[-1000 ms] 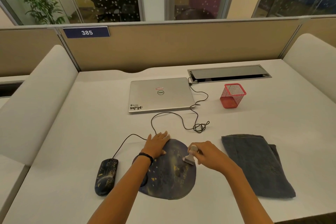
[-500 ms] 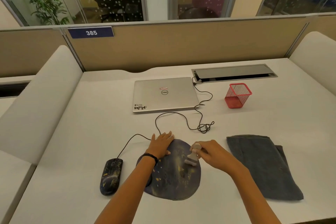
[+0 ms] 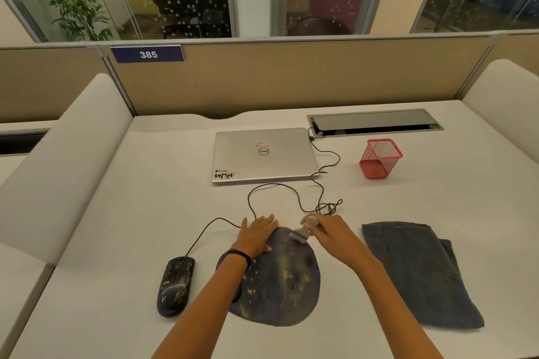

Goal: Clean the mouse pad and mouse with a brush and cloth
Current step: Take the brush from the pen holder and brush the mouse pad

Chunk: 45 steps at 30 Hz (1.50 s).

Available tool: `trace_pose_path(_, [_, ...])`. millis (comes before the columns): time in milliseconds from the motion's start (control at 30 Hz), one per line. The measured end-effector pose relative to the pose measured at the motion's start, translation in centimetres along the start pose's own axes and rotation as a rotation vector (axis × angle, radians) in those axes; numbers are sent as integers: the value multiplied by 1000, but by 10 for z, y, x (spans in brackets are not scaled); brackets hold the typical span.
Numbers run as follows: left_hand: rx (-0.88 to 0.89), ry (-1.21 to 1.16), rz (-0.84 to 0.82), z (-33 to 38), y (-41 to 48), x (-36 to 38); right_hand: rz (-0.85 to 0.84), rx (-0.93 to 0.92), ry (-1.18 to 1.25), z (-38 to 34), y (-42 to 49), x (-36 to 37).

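Observation:
A dark round mouse pad (image 3: 284,283) with gold flecks lies on the white desk in front of me. My left hand (image 3: 256,234) rests flat on its far left edge, fingers spread, holding nothing. My right hand (image 3: 332,232) grips a small pale brush (image 3: 302,232) whose bristles touch the pad's far edge. A dark wired mouse (image 3: 175,285) with the same pattern sits to the left of the pad, untouched. A folded grey cloth (image 3: 417,271) lies to the right.
A closed silver laptop (image 3: 262,154) sits farther back, its cable (image 3: 318,198) looping just beyond my hands. A red mesh pen cup (image 3: 379,159) stands at the right, a cable hatch (image 3: 373,122) behind it. Padded dividers flank the desk.
My right hand has carried the brush from the pad's middle right up to its far edge. My left hand stays pressed on the pad. The view has shifted slightly.

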State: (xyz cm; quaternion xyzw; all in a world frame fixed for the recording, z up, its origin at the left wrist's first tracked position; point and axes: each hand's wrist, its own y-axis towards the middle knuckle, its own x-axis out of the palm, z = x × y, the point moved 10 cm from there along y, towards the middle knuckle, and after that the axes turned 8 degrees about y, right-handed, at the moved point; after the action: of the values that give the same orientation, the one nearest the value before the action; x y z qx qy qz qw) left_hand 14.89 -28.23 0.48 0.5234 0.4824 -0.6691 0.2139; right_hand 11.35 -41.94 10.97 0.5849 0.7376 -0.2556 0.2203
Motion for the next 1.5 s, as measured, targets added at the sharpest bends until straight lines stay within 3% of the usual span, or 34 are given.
trace_pose_path(267, [1, -16, -5, 1, -1, 0, -81, 61, -64, 4, 10, 12])
trace_pose_path(500, [-2, -20, 2, 1, -2, -1, 49, 14, -2, 1, 14, 9])
trace_pose_path(667, [2, -5, 5, 1, -1, -1, -82, 21, -38, 0, 14, 18])
trace_pose_path(833, [-2, -15, 6, 1, -1, -1, 8, -21, -9, -5, 15, 9])
trace_pose_path(1000, [0, -10, 3, 1, 0, -1, -134, -40, -122, -7, 15, 26])
trace_pose_path(1167, [-13, -25, -5, 1, 0, 0, -48, -108, -135, -19, 20, 20])
trace_pose_path(1367, [-12, -18, -11, 1, 0, 0, -119, -74, -188, -13, 21, 29])
trace_pose_path(1500, [-12, -12, -9, 1, -1, 1, -60, -94, -143, -18, 19, 22])
